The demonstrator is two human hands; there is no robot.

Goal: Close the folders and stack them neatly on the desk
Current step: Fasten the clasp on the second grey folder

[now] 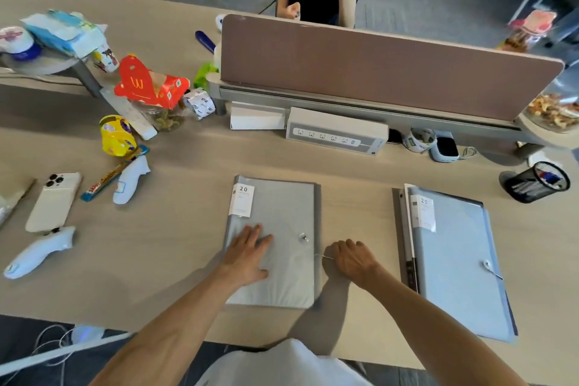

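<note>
Left grip (247, 255): ours, fingers flat, pressing the grey expanding folder (282, 207) mid-worktop (156, 244). Right grip (351, 260): pinching its closure string (326, 257). Step, we judge: fastening. Next: wind string round button (303, 238), then stack with second folder (454, 260), well apart rightward.

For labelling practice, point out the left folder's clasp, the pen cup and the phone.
left folder's clasp (303, 237): head view, metal button.
pen cup (524, 189): head view, black mesh wall.
phone (53, 202): head view, white back.
</note>
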